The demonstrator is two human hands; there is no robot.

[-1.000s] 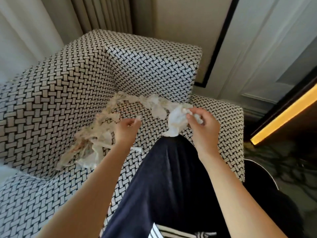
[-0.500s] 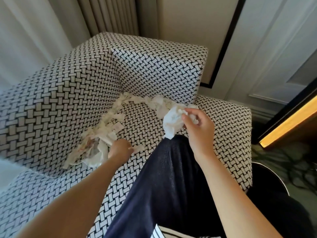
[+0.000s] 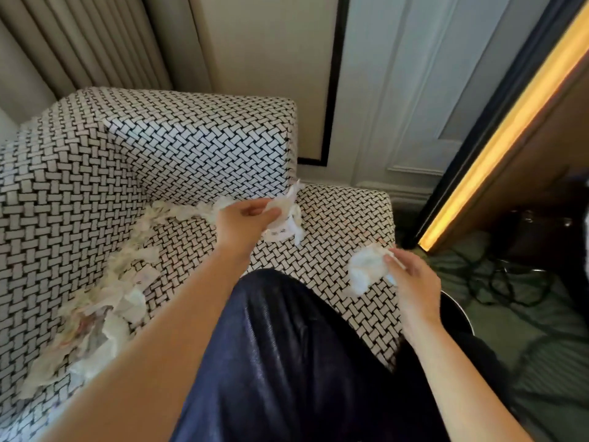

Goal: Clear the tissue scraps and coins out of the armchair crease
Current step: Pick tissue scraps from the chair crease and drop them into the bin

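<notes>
Pleated curtains (image 3: 95, 43) and a panelled wall stand behind a black-and-white woven armchair (image 3: 197, 138), with a glowing amber light strip (image 3: 510, 122) running up on the right. Torn tissue scraps (image 3: 95, 314) lie heaped along the crease where the seat meets the arm on the left, and thin out along the back crease. A knee (image 3: 287, 330) in dark trousers rests on the seat.

The left hand (image 3: 245, 220) is at the back crease, its grip closed round a bunch of scraps (image 3: 280, 232). One piece there bears faint marks (too blurred to read). The right hand (image 3: 414, 282) is near the seat's front right corner, its grip pinching a crumpled white wad (image 3: 366, 272).

Just below that hand, beside the chair, a dark round object (image 3: 459, 314) with a pale rim shows. It may be a bin, but I cannot tell, and its inside is hidden. Dark cables (image 3: 510, 282) trail across the floor beyond.
</notes>
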